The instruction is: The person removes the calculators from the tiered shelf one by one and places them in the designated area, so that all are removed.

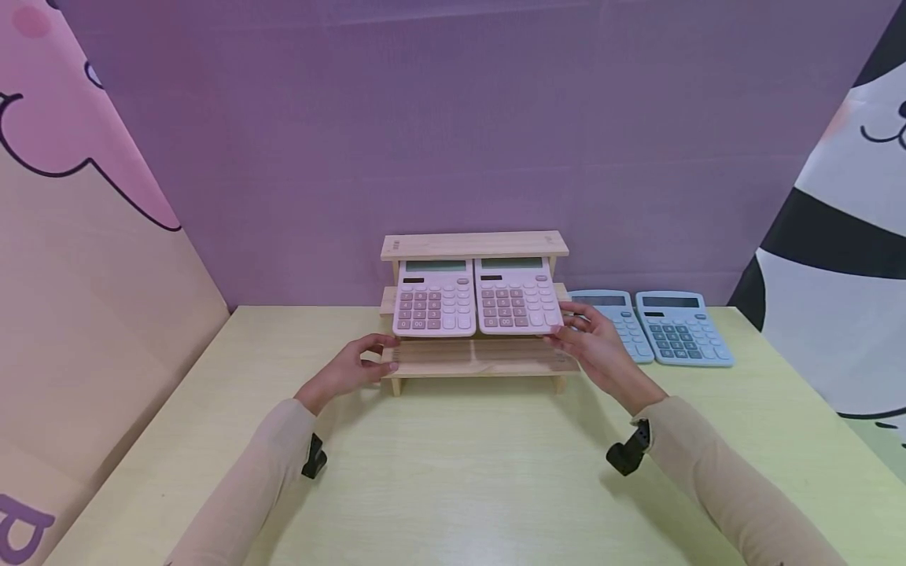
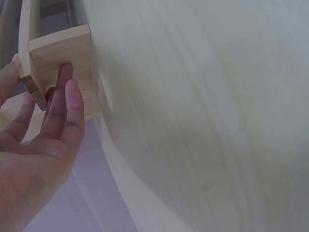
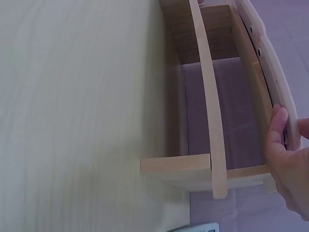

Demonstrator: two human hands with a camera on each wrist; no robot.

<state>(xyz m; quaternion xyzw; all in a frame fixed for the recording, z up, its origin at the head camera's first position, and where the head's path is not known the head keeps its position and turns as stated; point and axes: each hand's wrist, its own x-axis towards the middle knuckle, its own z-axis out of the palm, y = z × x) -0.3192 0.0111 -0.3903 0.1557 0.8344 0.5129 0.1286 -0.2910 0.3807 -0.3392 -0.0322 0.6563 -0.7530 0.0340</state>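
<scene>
A tiered wooden stand (image 1: 481, 358) stands against the back wall, with two pink calculators side by side on its middle step, leaning back. At the left end of the bottom step, my left hand (image 1: 357, 364) grips the board, thumb above and fingers underneath, as the left wrist view shows. My right hand (image 1: 593, 346) pinches the lower right corner of the right pink calculator (image 1: 518, 295) between thumb and fingers. The left pink calculator (image 1: 434, 299) sits close beside it, touched by neither hand. In the right wrist view the pink calculator (image 3: 277, 79) appears edge-on.
Two blue calculators lie on the table (image 1: 453, 472) right of the stand; the right one (image 1: 683, 328) is fully visible, while my right hand partly covers the left blue calculator (image 1: 626, 326). A purple cloth wall (image 1: 467, 118) rises behind the table.
</scene>
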